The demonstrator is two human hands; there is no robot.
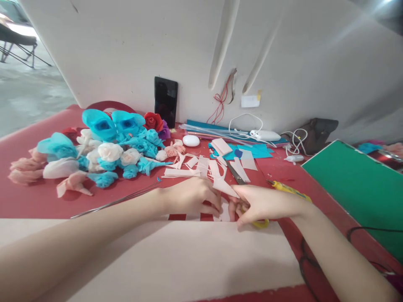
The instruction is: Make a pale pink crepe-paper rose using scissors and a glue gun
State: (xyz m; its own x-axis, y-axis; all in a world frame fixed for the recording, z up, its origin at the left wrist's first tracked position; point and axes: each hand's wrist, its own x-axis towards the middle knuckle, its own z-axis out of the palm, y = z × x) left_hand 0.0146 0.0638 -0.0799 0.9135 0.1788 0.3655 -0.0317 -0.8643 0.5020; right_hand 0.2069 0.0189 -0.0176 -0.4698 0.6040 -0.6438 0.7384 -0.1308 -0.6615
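A pale paper piece (224,186) touches the right hand (264,203).

Near: pale sheet (176,260) flat, hand can pass over it between forearms. Left: bare worktop (25,205) strip between flower heap (108,153) and sheet, thin wires (116,199) across its right end. Heap blocks far left, upright phone (166,98) behind. Middle: paper scraps (189,172), scissors (235,172) beyond right hand (264,203). Right: small gap between scraps and yellow tool (291,190); green board (355,193) bounds it. Black cable (300,262) near right.
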